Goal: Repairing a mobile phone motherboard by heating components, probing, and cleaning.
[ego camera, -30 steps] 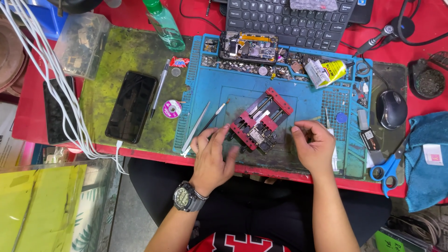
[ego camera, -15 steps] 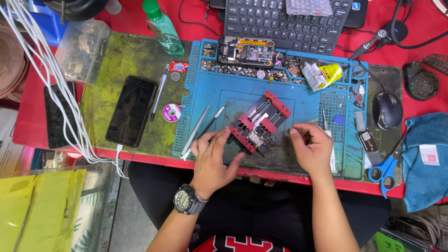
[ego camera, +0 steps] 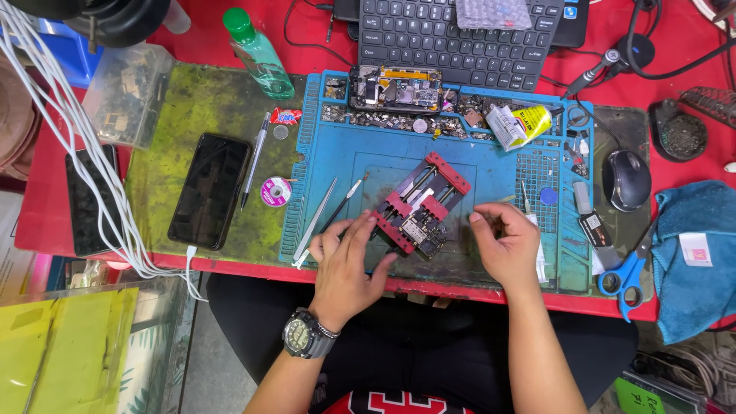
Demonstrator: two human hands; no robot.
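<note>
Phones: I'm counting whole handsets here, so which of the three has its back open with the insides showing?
The opened phone at the blue mat's top edge, below the keyboard. The black phone on the green mat and the one under the white cables are closed.

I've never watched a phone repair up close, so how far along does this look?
Done: a small circuit board sits clamped in the red holder on the blue mat. In hand: the left hand steadies the holder; the right hand is curled beside it. Left: the opened phone body lies apart at the mat's top, nothing refitted.
</note>
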